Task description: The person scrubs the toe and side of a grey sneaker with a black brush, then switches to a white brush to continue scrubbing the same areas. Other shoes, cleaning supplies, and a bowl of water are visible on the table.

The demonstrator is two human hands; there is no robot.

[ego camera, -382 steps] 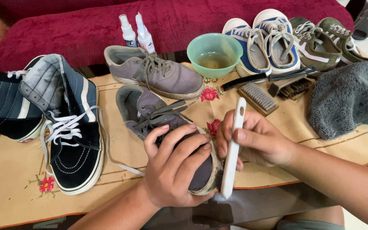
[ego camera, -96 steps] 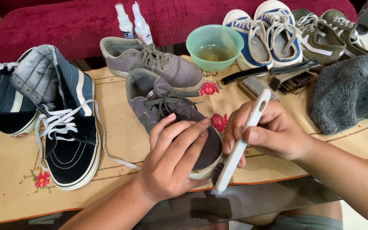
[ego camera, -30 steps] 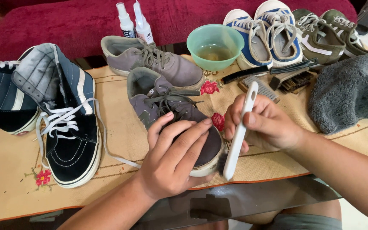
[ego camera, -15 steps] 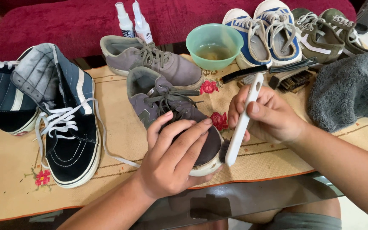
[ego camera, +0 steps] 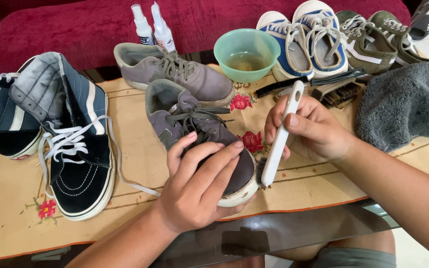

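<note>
The right hand (ego camera: 314,130) is closed around a white brush (ego camera: 280,136), whose bristle end touches the toe side of a grey shoe (ego camera: 202,136). The left hand (ego camera: 199,186) lies over that toe, fingers spread and pressing down. The shoe is grey suede with grey laces and a white sole, at the cloth's centre. Its mate (ego camera: 175,74) lies at 11 o'clock. Eight shoes show in all. Two spray bottles (ego camera: 150,25) stand at 12 o'clock, one green bowl (ego camera: 247,52) at 1 o'clock, one grey towel (ego camera: 408,106) at 3 o'clock.
</note>
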